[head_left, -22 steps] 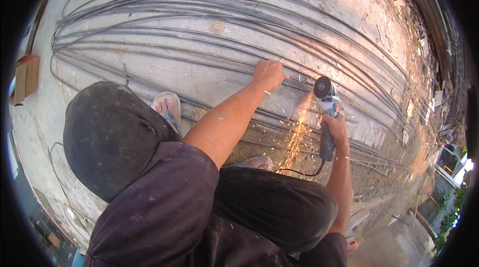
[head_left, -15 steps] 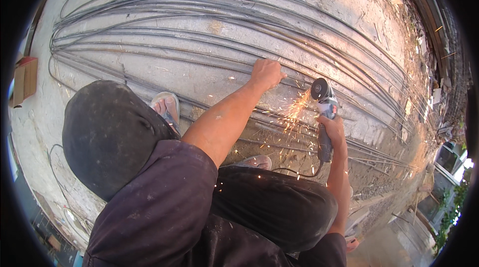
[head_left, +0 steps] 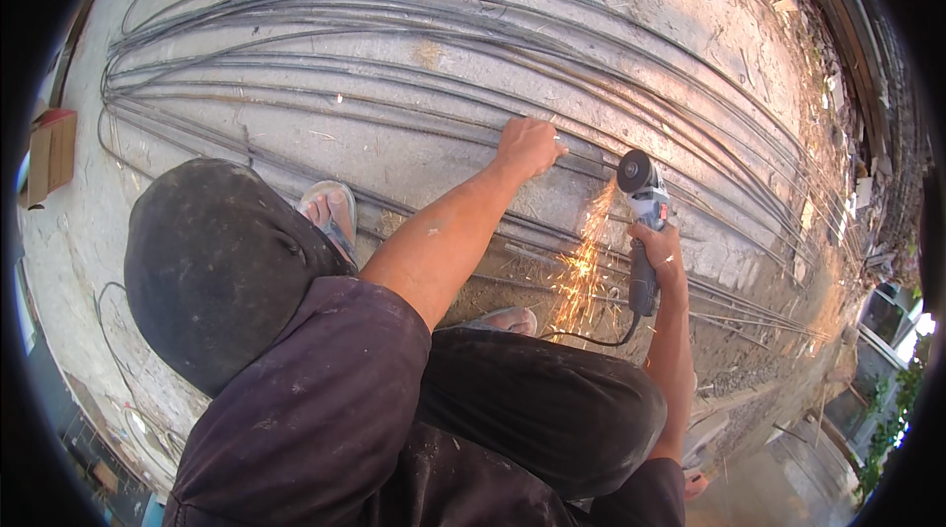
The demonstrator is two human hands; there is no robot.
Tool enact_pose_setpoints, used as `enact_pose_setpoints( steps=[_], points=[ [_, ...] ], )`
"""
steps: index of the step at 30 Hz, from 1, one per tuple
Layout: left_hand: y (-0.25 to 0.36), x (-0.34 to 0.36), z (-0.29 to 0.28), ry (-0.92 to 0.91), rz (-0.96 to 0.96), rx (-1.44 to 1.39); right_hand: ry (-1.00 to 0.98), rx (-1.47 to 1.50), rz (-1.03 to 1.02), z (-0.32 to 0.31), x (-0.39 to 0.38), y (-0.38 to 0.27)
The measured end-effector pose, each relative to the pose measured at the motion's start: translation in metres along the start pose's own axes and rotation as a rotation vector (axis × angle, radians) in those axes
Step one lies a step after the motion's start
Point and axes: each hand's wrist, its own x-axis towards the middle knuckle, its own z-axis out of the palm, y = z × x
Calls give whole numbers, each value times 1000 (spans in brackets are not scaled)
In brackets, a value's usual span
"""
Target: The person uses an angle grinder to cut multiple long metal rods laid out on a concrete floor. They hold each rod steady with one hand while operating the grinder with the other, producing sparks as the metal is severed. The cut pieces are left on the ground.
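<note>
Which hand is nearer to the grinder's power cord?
Right. The right hand grips the grinder, close to the power cord at its lower end; the left hand is farther off, up and left, on the metal rods.

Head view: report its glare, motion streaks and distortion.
Head view: black surrounds the round fisheye image; head view, right edge: a white patch is washed out; head view, centre: bright orange sparks smear into streaks below the angle grinder; head view, overall: the metal bars look curved, though how much is lens bending I cannot tell.
</note>
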Motion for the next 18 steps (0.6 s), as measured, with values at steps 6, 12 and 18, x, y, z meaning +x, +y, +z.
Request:
enact_pose_setpoints(
  steps=[6, 12, 18],
  points=[
    [-3, 0, 7, 79, 29, -30, 32, -38, -64, 3, -8, 6],
    [2, -1, 2, 58, 37, -9, 62, -25, -102, -1, 22, 30],
    [0, 0, 2, 47, 20, 33, 57, -19, -106, 4, 11, 4]
  ],
)
